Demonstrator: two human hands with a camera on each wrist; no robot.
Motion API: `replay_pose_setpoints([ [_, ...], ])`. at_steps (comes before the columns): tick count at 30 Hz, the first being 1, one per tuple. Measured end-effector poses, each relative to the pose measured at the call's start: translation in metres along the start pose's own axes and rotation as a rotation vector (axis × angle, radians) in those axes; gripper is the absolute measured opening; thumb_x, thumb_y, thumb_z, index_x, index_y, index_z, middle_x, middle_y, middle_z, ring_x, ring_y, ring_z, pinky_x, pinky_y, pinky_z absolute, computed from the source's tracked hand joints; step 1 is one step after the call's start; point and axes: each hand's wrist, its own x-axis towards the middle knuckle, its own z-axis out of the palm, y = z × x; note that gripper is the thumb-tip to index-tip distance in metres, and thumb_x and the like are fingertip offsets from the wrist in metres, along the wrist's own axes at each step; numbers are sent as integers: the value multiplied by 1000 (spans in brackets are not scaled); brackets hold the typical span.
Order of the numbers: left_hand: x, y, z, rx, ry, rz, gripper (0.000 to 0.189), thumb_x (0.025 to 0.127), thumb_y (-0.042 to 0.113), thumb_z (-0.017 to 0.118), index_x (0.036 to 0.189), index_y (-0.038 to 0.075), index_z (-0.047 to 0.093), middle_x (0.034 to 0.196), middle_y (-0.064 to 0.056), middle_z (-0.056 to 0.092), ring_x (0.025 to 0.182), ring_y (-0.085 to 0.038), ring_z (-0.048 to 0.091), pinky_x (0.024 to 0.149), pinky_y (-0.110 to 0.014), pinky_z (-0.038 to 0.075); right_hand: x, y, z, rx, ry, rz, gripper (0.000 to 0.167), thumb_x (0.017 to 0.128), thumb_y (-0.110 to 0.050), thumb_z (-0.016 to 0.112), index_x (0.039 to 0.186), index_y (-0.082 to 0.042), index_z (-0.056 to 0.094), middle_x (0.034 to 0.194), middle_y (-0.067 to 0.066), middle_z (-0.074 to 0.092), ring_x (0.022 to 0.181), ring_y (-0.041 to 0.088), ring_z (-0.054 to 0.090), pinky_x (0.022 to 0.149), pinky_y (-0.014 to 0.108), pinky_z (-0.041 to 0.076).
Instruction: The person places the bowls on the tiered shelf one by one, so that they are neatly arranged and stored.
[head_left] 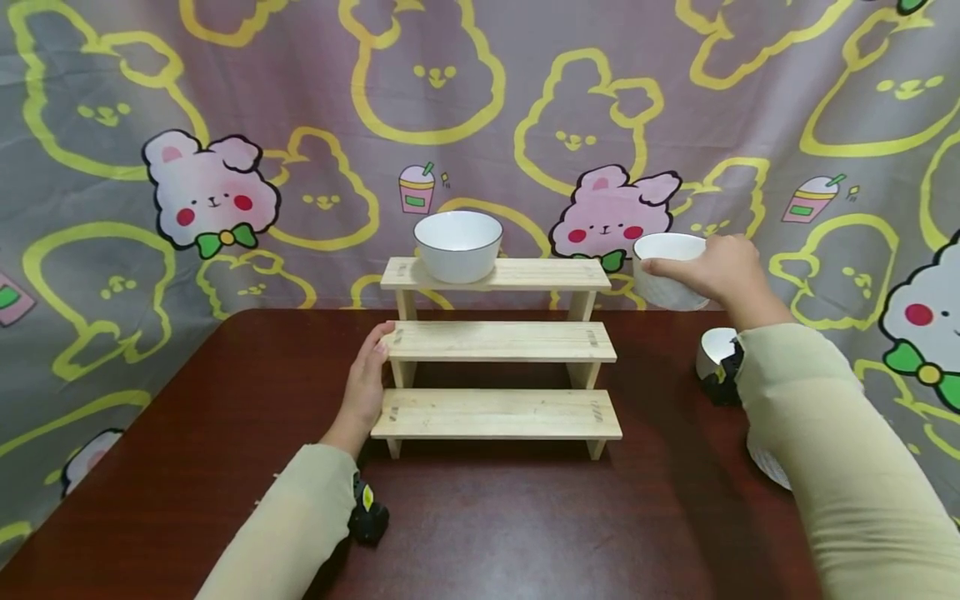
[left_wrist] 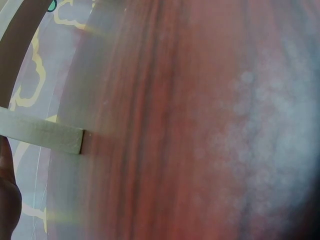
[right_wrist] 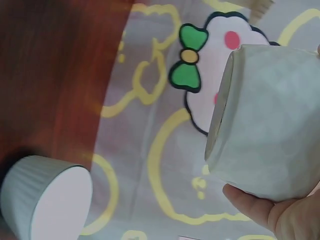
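My right hand [head_left: 720, 271] grips a white bowl [head_left: 663, 283] by its side, thumb on the near wall, raised to the right of the three-step wooden stand [head_left: 498, 340]. In the right wrist view the same bowl [right_wrist: 272, 120] shows its pale side wall, with the hand [right_wrist: 285, 212] at its lower edge. My left hand [head_left: 365, 383] lies along the left side of the stand, fingertips at the end of the middle step. Another white bowl [head_left: 457, 246] with a dark rim sits upright on the left of the top step.
A smaller white bowl [head_left: 712, 354] stands on the dark red table [head_left: 480, 525] under my right forearm. Another ribbed white vessel [head_left: 768, 462] is partly hidden behind the right sleeve. A patterned curtain [head_left: 315, 100] hangs behind the table.
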Motion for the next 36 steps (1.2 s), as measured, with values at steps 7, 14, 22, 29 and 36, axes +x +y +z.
replay_pose_setpoints([
  [7, 0, -1, 0, -17, 5, 8, 43, 99, 19, 29, 138, 4, 38, 145, -10, 35, 130, -21, 30, 106, -35, 20, 2, -12, -18, 28, -15, -28, 92, 68, -70, 59, 98, 16, 52, 99, 32, 49, 93, 41, 43, 71, 48, 40],
  [14, 0, -2, -1, -9, 2, 4, 43, 99, 19, 28, 139, 5, 37, 146, -10, 34, 129, -21, 31, 105, -32, 21, 1, -30, -29, 29, -11, -62, 85, 68, -68, 60, 97, 12, 54, 97, 29, 51, 88, 38, 45, 62, 41, 37],
  [22, 1, 0, 0, -15, -1, 5, 43, 99, 18, 28, 138, 4, 37, 146, -11, 34, 131, -22, 29, 107, -37, 19, -2, -50, -36, 37, 26, -140, 73, 69, -62, 62, 94, 7, 58, 92, 25, 56, 84, 36, 48, 60, 39, 36],
  [29, 1, 1, 0, -11, 3, -4, 42, 99, 17, 28, 138, 4, 38, 146, -10, 34, 131, -21, 29, 108, -37, 18, -2, -69, -40, 53, -36, -131, 80, 71, -64, 59, 104, 9, 54, 102, 28, 52, 92, 38, 44, 67, 44, 38],
  [36, 0, 1, 1, -7, 8, -14, 43, 99, 18, 28, 138, 5, 38, 146, -11, 34, 132, -23, 28, 108, -39, 19, -6, -87, -35, 131, -18, -166, 70, 68, -63, 65, 96, 1, 59, 96, 19, 57, 86, 31, 49, 63, 37, 38],
])
